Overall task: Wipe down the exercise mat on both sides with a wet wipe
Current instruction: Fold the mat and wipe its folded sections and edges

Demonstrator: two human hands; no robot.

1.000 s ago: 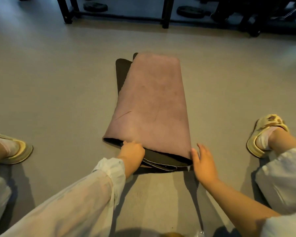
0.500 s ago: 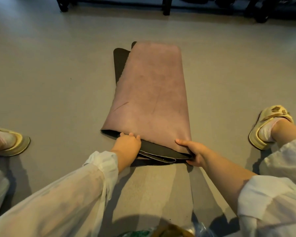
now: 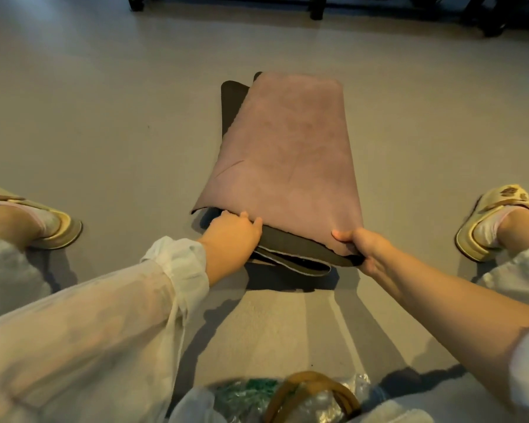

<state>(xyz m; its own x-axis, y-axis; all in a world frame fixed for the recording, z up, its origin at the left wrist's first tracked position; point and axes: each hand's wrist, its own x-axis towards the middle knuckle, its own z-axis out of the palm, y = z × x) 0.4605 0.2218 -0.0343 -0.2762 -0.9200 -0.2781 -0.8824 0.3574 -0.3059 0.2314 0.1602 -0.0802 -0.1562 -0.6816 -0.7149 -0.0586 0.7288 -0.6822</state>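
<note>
From my headset view the exercise mat (image 3: 287, 154) lies folded on the grey floor (image 3: 104, 117) straight ahead, between my two sandalled feet, its mauve face up and the dark underside showing along the near edge and at the far left corner. I read the fold as the reason both hands are at the near end: the mat has to be opened flat before any wiping can start, and the loose layers there are the easiest place to take hold. My right hand (image 3: 364, 248) has the near right corner of the top layer, thumb on the mauve face and the other fingers curled beneath the dark edge, a firm closed pinch that has the corner lifted a little off the layers below. My left hand (image 3: 232, 233) sits at the near left side with its fingers curled over the dark lower layer and tucked just under the mauve flap; it looks to be gripping that layer, though the fingertips are hidden. No wet wipe is in either hand. Crinkled plastic packaging (image 3: 287, 398) sits in my lap; I can't make out its contents.
</note>
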